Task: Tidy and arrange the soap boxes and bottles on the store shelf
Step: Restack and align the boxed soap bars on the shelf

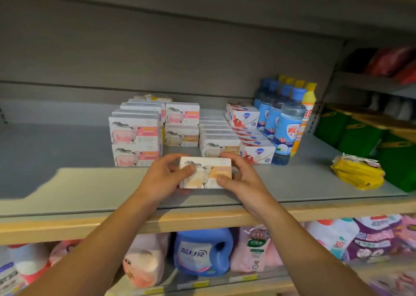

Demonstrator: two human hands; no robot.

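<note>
A white soap box with a sheep picture and an orange label is held just above the grey shelf, near its front. My left hand grips its left end and my right hand grips its right end. Behind it stand stacked soap boxes with pink labels, more with orange labels and a row of them. Right of those lie red-and-white soap boxes, then blue bottles and a yellow-capped orange bottle.
A stack of yellow packets lies at the shelf's right end beside green boxes. Below the wooden shelf edge sit a blue detergent jug and pink and purple refill bags. The shelf's left part is bare.
</note>
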